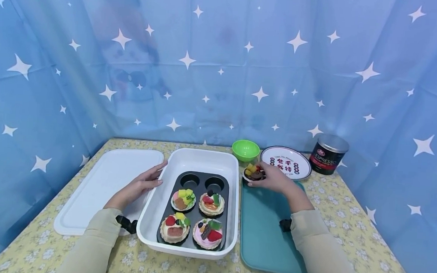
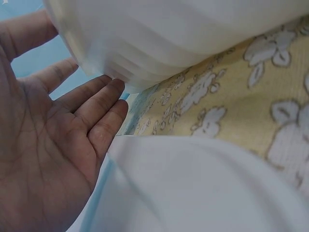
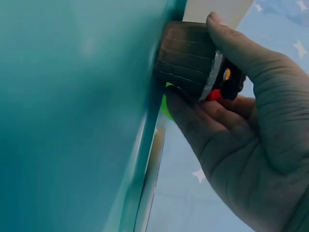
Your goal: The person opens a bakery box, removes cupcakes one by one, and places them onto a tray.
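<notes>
My right hand (image 1: 276,181) pinches a chocolate tart (image 1: 253,174) topped with fruit pieces, at the far left corner of the teal tray (image 1: 268,235). In the right wrist view the tart's brown ridged cup (image 3: 186,58) sits between thumb and fingers, its base against the tray. My left hand (image 1: 142,186) has its fingers extended along the left wall of a deep white bin (image 1: 143,232); in the left wrist view the fingertips touch that wall. Inside the bin lies a dark muffin pan (image 1: 195,212) with fruit tarts (image 1: 183,200) in its front and middle cups; both far cups are bare.
A white lid-like tray (image 1: 99,187) lies left of the bin. Behind the teal tray stand a green bowl (image 1: 245,150), an oval plate (image 1: 296,158) with red characters, and a black espresso can (image 1: 328,155). A starry blue curtain (image 1: 222,82) closes off the back.
</notes>
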The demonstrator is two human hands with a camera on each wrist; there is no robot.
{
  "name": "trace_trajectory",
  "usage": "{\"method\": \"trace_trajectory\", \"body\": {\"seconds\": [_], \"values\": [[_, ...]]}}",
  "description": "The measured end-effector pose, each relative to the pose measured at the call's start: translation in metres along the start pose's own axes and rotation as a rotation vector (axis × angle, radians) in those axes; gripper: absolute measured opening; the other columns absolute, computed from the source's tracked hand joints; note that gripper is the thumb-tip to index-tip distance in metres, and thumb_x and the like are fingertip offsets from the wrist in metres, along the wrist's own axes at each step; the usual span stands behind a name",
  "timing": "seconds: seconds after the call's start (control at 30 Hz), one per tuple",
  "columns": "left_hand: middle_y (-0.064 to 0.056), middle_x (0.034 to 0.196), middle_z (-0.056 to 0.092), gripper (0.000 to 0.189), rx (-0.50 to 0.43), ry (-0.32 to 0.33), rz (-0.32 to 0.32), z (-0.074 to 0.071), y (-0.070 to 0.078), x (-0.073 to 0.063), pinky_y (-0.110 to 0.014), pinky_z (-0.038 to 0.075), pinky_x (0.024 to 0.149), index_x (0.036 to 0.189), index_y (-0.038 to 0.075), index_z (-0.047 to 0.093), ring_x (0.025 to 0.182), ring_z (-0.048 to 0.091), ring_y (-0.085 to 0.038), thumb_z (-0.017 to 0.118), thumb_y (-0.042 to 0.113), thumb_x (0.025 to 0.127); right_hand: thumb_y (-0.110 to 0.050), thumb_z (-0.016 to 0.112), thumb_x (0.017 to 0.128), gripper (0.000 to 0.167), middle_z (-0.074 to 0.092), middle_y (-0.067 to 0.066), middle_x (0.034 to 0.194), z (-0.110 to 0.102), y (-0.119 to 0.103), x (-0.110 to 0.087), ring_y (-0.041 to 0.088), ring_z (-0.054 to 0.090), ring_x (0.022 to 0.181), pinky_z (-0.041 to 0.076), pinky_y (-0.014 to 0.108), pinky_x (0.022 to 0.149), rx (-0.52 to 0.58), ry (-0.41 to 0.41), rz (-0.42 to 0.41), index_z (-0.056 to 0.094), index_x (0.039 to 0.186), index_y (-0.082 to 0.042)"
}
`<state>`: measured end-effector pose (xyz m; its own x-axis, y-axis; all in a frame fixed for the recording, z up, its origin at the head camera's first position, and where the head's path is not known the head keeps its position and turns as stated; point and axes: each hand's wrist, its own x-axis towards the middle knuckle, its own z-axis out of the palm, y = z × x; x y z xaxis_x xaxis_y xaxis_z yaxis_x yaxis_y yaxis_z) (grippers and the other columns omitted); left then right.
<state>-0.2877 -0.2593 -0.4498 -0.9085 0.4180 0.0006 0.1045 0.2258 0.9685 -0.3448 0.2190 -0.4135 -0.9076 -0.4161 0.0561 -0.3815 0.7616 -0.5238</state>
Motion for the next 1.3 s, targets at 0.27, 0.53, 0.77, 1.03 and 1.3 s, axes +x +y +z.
{"method": "trace_trajectory", "body": {"seconds": [0.27, 0.53, 0.77, 1.03, 1.3], "values": [[-0.004, 0.167, 0.018, 0.07, -0.01, 0.012, -0.005, 0.0, 0.006, -0.002, -0.06, 0.019, 0.119, 0.162, 0.035, 0.019, 0.152, 0.02, -0.032, 0.057, 0.026, 0.103, -0.038, 0.077, 0.09, 0.073, 0.058, 0.019, 0.135, -0.006, -0.012, -0.004, 0.037, 0.056, 0.122, 0.047, 0.055, 0.099, -0.046, 0.036, -0.055, 0.049, 0.146, 0.0], [-0.004, 0.167, 0.019, 0.069, 0.0, 0.008, -0.002, -0.001, 0.004, 0.0, -0.058, 0.021, 0.118, 0.162, 0.035, 0.02, 0.151, 0.022, -0.032, 0.056, 0.024, 0.104, -0.035, 0.071, 0.095, 0.059, 0.06, 0.018, 0.135, -0.013, -0.036, -0.011, 0.039, 0.056, 0.123, 0.048, 0.056, 0.098, 0.004, 0.114, -0.153, 0.054, 0.142, -0.003], [-0.008, 0.167, 0.016, 0.071, -0.004, -0.002, 0.011, -0.001, 0.002, -0.001, -0.059, 0.021, 0.118, 0.163, 0.031, 0.018, 0.151, 0.021, -0.035, 0.056, 0.026, 0.103, -0.038, 0.069, 0.097, 0.062, 0.059, 0.012, 0.14, 0.003, -0.077, -0.015, 0.032, 0.055, 0.128, 0.048, 0.052, 0.102, 0.072, -0.073, -0.407, 0.052, 0.145, -0.003], [-0.006, 0.166, 0.021, 0.075, -0.024, -0.004, -0.002, 0.001, 0.002, -0.002, -0.057, 0.024, 0.118, 0.163, 0.03, 0.017, 0.15, 0.026, -0.031, 0.06, 0.03, 0.101, -0.044, 0.066, 0.097, 0.064, 0.054, 0.006, 0.146, 0.031, -0.109, -0.023, 0.025, 0.051, 0.134, 0.044, 0.045, 0.108, 0.031, -0.299, -0.424, 0.049, 0.148, -0.009], [-0.005, 0.166, 0.02, 0.073, -0.02, 0.0, -0.002, 0.001, 0.001, -0.002, -0.058, 0.023, 0.118, 0.162, 0.033, 0.019, 0.15, 0.024, -0.032, 0.059, 0.03, 0.102, -0.055, 0.069, 0.091, 0.081, 0.047, 0.004, 0.152, 0.046, -0.114, -0.024, 0.02, 0.046, 0.138, 0.041, 0.04, 0.111, -0.093, -0.32, -0.418, 0.042, 0.154, -0.011]]}}
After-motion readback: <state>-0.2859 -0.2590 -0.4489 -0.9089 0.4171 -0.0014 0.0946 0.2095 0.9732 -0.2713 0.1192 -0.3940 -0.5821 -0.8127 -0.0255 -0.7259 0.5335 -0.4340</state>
